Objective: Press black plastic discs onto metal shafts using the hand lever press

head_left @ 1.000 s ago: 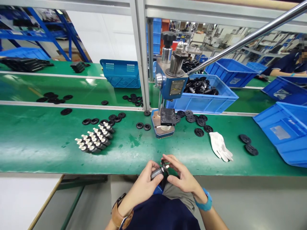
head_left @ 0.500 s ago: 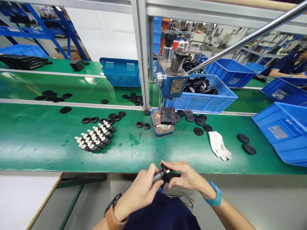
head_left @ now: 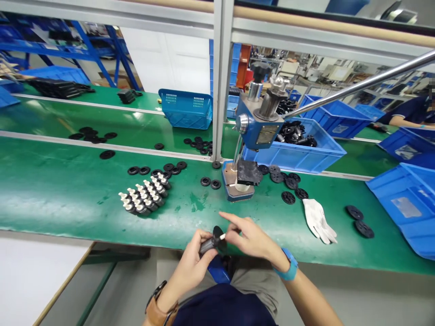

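Observation:
My left hand (head_left: 194,257) is closed round a small dark cylindrical part with a white tip (head_left: 208,245), held at the near edge of the green bench. A black disc (head_left: 217,233) sits on the part's white end. My right hand (head_left: 247,236) pinches at that end, forefinger stretched out to the left. A blue hand press (head_left: 255,136) with a long steel lever (head_left: 356,86) stands just beyond my hands. To the left lies a group of several like parts with white tips (head_left: 144,198).
Loose black discs (head_left: 288,183) lie right of the press, more (head_left: 170,168) to its left. A white glove (head_left: 317,219) lies on the bench. Blue bins (head_left: 299,154) (head_left: 408,199) stand behind and at right. Another person's arm (head_left: 408,120) shows far right.
The view has shifted so everything sits further right and lower. My hands have stayed together on the part, and the disc now sits on its white tip with my right forefinger stretched out.

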`<action>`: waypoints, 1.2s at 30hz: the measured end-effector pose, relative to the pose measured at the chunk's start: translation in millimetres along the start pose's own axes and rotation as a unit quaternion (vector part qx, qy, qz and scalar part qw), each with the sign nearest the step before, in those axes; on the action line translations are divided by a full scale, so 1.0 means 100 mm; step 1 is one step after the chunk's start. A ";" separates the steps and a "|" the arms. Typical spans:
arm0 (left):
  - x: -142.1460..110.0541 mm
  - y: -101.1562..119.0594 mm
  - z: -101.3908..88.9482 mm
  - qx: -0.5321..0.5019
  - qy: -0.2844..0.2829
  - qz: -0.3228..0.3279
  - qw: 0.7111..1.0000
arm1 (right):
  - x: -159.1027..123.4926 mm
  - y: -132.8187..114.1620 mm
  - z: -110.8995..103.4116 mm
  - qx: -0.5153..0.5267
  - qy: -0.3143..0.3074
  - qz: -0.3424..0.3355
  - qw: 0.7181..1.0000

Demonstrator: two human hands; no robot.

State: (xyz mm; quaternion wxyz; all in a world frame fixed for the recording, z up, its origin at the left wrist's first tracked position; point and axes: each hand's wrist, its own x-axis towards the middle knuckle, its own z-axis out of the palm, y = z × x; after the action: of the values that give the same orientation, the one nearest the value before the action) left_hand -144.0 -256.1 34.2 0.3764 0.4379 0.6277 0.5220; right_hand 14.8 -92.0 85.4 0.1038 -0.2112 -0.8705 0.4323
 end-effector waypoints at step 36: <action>0.13 0.03 0.29 -0.162 -0.045 0.034 0.985 | -0.52 -0.46 -0.09 -0.022 0.063 -0.168 0.983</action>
State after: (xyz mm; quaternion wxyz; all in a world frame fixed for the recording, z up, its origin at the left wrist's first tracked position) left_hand -120.3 -234.5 32.3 0.4524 0.4153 0.5023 0.6087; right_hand 51.5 -134.2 127.7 0.2255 -0.0908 -0.8946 0.3751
